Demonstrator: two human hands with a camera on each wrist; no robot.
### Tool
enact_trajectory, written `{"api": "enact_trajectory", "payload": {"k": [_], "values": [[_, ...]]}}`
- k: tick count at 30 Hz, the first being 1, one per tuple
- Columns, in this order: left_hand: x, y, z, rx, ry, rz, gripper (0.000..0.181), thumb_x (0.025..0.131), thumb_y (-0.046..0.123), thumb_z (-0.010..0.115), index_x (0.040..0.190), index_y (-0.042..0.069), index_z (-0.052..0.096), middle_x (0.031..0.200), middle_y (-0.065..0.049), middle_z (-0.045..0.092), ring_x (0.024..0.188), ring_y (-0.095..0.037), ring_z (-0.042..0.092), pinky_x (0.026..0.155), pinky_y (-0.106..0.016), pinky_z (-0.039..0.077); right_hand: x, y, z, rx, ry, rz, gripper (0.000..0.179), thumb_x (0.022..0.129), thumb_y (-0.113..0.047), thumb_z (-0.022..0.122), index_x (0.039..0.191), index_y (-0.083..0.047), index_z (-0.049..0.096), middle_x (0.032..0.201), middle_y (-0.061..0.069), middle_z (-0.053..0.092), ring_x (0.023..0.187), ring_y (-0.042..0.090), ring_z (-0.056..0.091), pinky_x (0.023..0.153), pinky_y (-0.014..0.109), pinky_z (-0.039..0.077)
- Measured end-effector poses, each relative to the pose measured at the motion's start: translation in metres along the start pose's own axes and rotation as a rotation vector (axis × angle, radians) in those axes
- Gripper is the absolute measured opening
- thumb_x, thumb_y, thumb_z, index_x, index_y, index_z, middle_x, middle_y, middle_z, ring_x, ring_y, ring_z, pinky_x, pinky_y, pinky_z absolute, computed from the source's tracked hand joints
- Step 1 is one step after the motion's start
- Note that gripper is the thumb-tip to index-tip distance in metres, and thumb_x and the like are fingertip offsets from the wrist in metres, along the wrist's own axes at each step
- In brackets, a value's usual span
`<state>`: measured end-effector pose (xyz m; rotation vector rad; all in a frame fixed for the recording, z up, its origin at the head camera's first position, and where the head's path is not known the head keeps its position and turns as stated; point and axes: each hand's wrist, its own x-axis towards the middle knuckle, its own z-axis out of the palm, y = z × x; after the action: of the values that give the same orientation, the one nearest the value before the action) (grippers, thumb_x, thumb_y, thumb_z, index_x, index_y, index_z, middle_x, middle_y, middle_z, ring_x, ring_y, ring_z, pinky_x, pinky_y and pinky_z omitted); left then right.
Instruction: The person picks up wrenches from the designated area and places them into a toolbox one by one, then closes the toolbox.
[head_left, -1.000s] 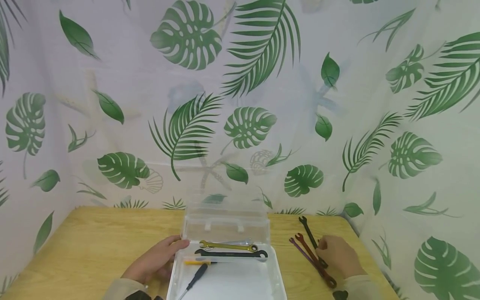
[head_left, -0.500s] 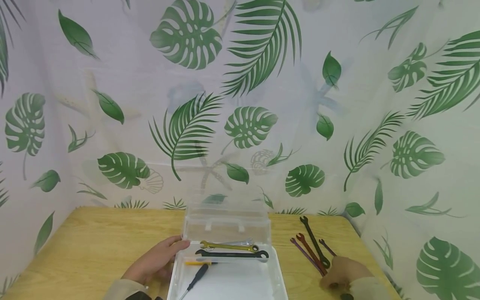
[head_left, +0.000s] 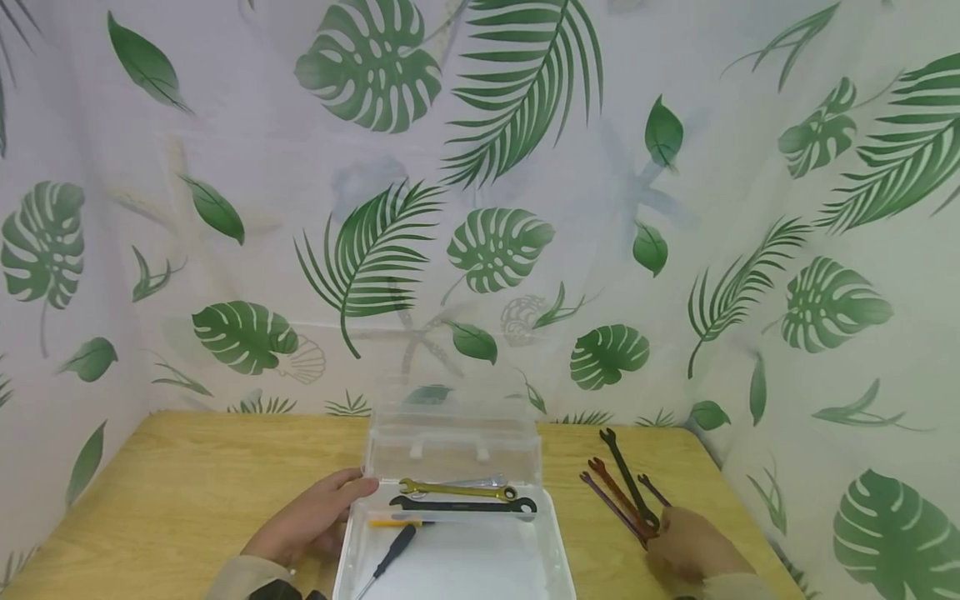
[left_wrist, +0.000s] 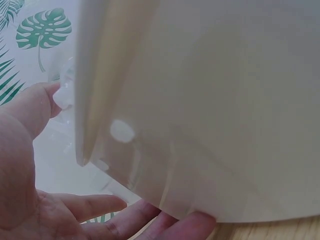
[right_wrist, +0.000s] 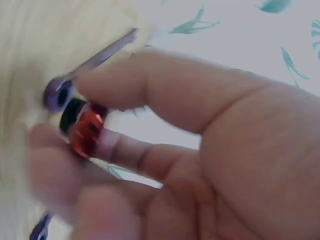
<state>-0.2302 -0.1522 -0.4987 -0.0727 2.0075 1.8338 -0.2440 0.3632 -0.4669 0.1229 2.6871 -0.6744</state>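
In the head view, my left hand (head_left: pixel 315 517) holds the white plastic box (head_left: pixel 555 533) at its back left corner. The left wrist view has the thumb at the rim and the other fingers against the underside of the box (left_wrist: pixel 200 125). On the right, my right hand (head_left: pixel 693 542) pinches the ring end of a red combination wrench (right_wrist: pixel 87 130) between thumb and fingers. Beside the red wrench (head_left: pixel 611 487) lie a purple wrench (head_left: pixel 603 498), a black wrench (head_left: pixel 626 471) and a small dark wrench (head_left: pixel 655 490), its lower part hidden by the hand.
The box's clear lid (head_left: pixel 453 458) stands raised at the back. Inside lie a gold wrench (head_left: pixel 457 491), a silver wrench (head_left: pixel 480 481), a black wrench (head_left: pixel 457 505), a yellow-handled tool (head_left: pixel 393 523) and a dark-handled screwdriver (head_left: pixel 393 550). The wooden table (head_left: pixel 225 475) meets a leaf-patterned curtain (head_left: pixel 495 250).
My right hand has moved from the black wrench toward the front right, uncovering the small dark wrench, and now grips the red wrench, which has shifted slightly. My left hand stays at the box.
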Motion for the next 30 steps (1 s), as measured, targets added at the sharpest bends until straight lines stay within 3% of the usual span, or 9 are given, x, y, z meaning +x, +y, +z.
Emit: {"api": "enact_trajectory", "payload": {"k": [4, 7, 11, 14, 16, 22, 25, 30], "values": [[0.001, 0.000, 0.000, 0.008, 0.022, -0.016, 0.083, 0.101, 0.052, 0.062, 0.156, -0.002, 0.033, 0.132, -0.024, 0.065, 0.110, -0.036, 0.070, 0.079, -0.056, 0.062, 0.001, -0.007, 0.000, 0.098, 0.128, -0.031, 0.019, 0.094, -0.011, 0.066, 0.103, 0.006, 0.066, 0.076, 0.007, 0.063, 0.048, 0.011, 0.047, 0.050, 0.024, 0.046], [0.002, 0.000, -0.001, 0.012, 0.026, -0.026, 0.084, 0.100, 0.053, 0.063, 0.157, -0.001, 0.033, 0.132, -0.024, 0.065, 0.110, -0.035, 0.069, 0.079, -0.055, 0.062, 0.004, -0.012, 0.000, 0.056, 0.241, -0.059, 0.030, 0.097, -0.019, 0.066, 0.115, 0.004, 0.071, 0.092, 0.015, 0.071, 0.063, 0.019, 0.058, 0.054, 0.031, 0.049], [0.002, 0.000, -0.001, 0.010, 0.014, -0.029, 0.085, 0.099, 0.054, 0.063, 0.157, -0.001, 0.033, 0.133, -0.023, 0.065, 0.110, -0.035, 0.069, 0.080, -0.054, 0.062, 0.009, -0.017, 0.002, 0.016, 0.371, -0.043, 0.030, 0.098, -0.027, 0.067, 0.110, 0.000, 0.074, 0.102, 0.015, 0.074, 0.081, 0.024, 0.063, 0.061, 0.037, 0.051], [0.003, 0.001, -0.001, 0.020, 0.017, -0.033, 0.086, 0.099, 0.055, 0.063, 0.157, 0.000, 0.033, 0.133, -0.024, 0.065, 0.110, -0.035, 0.069, 0.079, -0.054, 0.063, 0.011, -0.021, 0.005, 0.022, 0.424, -0.027, 0.030, 0.098, -0.028, 0.069, 0.109, 0.000, 0.076, 0.100, 0.014, 0.076, 0.079, 0.024, 0.067, 0.061, 0.039, 0.054], [0.003, 0.001, -0.001, 0.028, 0.027, -0.040, 0.088, 0.098, 0.057, 0.064, 0.157, 0.000, 0.033, 0.133, -0.024, 0.065, 0.109, -0.035, 0.070, 0.079, -0.054, 0.063, 0.011, -0.023, 0.006, -0.001, 0.434, -0.020, 0.032, 0.097, -0.029, 0.070, 0.109, 0.000, 0.076, 0.102, 0.017, 0.076, 0.080, 0.025, 0.069, 0.062, 0.041, 0.056], [0.003, 0.002, -0.001, 0.018, 0.029, -0.035, 0.088, 0.098, 0.057, 0.064, 0.158, 0.001, 0.032, 0.132, -0.023, 0.065, 0.108, -0.035, 0.070, 0.078, -0.054, 0.063, 0.014, -0.024, 0.012, -0.061, 0.349, -0.029, 0.030, 0.095, -0.031, 0.072, 0.102, -0.003, 0.078, 0.095, 0.013, 0.076, 0.074, 0.022, 0.065, 0.058, 0.041, 0.054], [0.002, 0.001, -0.001, 0.011, 0.026, -0.028, 0.088, 0.098, 0.056, 0.064, 0.157, 0.000, 0.031, 0.130, -0.022, 0.067, 0.107, -0.035, 0.070, 0.079, -0.054, 0.063, 0.016, -0.025, 0.013, -0.075, 0.362, -0.041, 0.026, 0.093, -0.030, 0.072, 0.099, -0.005, 0.079, 0.094, 0.012, 0.075, 0.074, 0.022, 0.064, 0.059, 0.041, 0.053], [0.002, -0.001, -0.002, 0.009, 0.027, -0.025, 0.088, 0.098, 0.056, 0.063, 0.157, -0.001, 0.031, 0.128, -0.022, 0.068, 0.106, -0.034, 0.071, 0.079, -0.054, 0.063, 0.017, -0.025, 0.014, -0.095, 0.379, -0.020, 0.030, 0.094, -0.029, 0.072, 0.108, -0.003, 0.078, 0.103, 0.020, 0.075, 0.087, 0.038, 0.070, 0.067, 0.052, 0.057]]}}
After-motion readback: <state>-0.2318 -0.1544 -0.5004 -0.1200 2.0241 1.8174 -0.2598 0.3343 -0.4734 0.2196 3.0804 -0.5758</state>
